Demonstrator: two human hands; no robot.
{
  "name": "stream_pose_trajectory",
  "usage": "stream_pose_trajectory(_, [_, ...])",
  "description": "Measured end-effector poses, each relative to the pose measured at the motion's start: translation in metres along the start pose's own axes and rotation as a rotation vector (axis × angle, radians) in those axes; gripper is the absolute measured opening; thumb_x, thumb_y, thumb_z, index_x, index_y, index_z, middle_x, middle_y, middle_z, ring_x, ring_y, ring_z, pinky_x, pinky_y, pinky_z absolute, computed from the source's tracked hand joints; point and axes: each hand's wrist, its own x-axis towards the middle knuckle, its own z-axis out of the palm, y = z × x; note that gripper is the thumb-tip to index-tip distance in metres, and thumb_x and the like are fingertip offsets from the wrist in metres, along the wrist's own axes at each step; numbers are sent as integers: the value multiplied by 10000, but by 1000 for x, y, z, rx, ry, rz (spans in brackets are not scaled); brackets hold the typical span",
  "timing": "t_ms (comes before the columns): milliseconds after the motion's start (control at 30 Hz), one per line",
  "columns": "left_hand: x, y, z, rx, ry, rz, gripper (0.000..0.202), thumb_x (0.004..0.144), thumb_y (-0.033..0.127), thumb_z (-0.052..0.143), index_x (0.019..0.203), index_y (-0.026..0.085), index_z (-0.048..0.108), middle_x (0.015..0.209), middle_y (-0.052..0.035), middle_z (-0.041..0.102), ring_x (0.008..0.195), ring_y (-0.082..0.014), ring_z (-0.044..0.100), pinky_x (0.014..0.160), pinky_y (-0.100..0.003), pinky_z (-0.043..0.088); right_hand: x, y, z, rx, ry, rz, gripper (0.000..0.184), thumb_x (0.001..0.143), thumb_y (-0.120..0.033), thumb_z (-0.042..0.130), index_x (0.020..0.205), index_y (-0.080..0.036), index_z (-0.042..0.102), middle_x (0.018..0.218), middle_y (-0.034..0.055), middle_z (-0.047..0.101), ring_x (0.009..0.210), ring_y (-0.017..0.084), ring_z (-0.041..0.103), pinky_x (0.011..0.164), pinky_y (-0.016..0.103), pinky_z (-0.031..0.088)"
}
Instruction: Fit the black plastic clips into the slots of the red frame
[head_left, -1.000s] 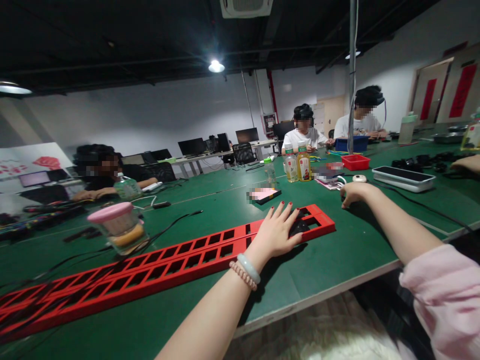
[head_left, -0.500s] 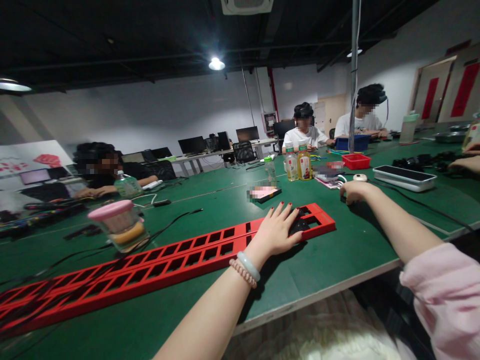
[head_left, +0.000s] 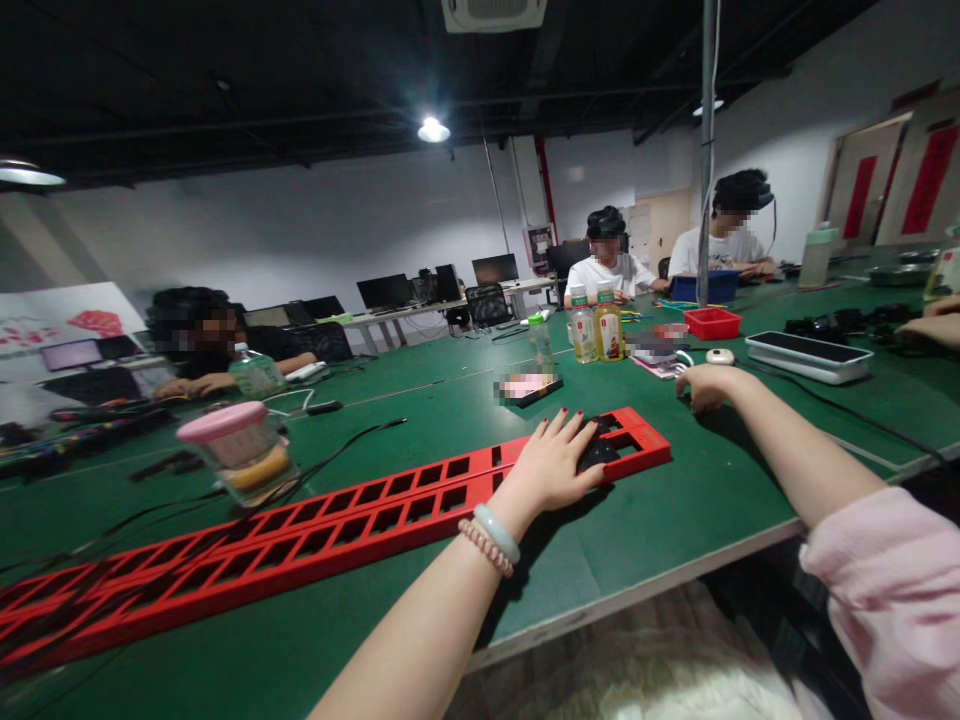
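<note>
My left hand [head_left: 553,462] lies flat with its fingers spread over the right end of a long red slotted rack [head_left: 420,505]. Under and beside its fingers sit black pieces [head_left: 598,445], partly covered, whose kind I cannot make out. The rack's two rows of rectangular openings run toward the lower left, crossed there by black cables. My right hand [head_left: 705,388] is lowered to the green tabletop right of the rack, its fingers curled down and pressed together. Whatever it holds, if anything, is hidden. A small white rounded device [head_left: 720,356] rests just behind that hand.
A pink-lidded cup [head_left: 238,455] stands behind the rack, with two drink bottles [head_left: 609,330] farther back. A black-topped white tray [head_left: 810,358], a red bin [head_left: 712,323] and a metal pole [head_left: 706,150] are to the right. Several people sit around the green table [head_left: 442,370].
My right hand has shifted very slightly to the left. My left hand stays on the rack, almost unmoved.
</note>
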Motion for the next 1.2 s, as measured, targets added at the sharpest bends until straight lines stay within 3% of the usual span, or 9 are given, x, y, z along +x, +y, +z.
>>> stream_pose_trajectory(133, [0, 0, 0, -4, -7, 2, 631, 846, 598, 268, 1364, 238, 250, 1418, -75, 279, 1308, -298, 194, 1046, -474, 187, -2, -1, -1, -35, 0, -34, 602, 537, -36, 662, 1119, -150, 558, 731, 86, 635, 612, 210, 612, 538, 299, 484])
stream_pose_trajectory(333, [1, 0, 0, -29, -28, 10, 630, 849, 588, 283, 1366, 230, 248, 1416, -81, 281, 1305, -289, 208, 1045, -466, 194, -2, -1, -2, -55, 22, -89, 401, 513, -23, 659, 901, -124, 634, 725, 109, 644, 616, 231, 611, 557, 330, 476])
stream_pose_trajectory(567, [1, 0, 0, -59, -39, 8, 626, 847, 585, 295, 1362, 232, 256, 1416, -85, 280, 1302, -288, 219, 1039, -465, 209, 3, 2, 2, 21, 21, -90, 285, 548, -130, 684, 828, -112, 633, 632, 104, 618, 583, 231, 600, 551, 357, 475])
stream_pose_trajectory(967, [1, -1, 3, -47, -21, 18, 625, 846, 588, 290, 1358, 231, 265, 1408, -85, 297, 1294, -281, 244, 1032, -454, 227, -5, -8, 0, -24, 21, -100, 240, 601, -212, 639, 798, -75, 649, 709, 120, 638, 606, 197, 592, 544, 300, 466])
stream_pose_trajectory(1200, [0, 1, 0, -57, -31, 16, 625, 845, 589, 295, 1355, 228, 274, 1408, -91, 296, 1294, -278, 244, 1037, -447, 222, -5, -11, -1, -100, 80, -154, 256, 574, -278, 640, 786, -137, 669, 759, 80, 665, 677, 201, 614, 581, 267, 469])
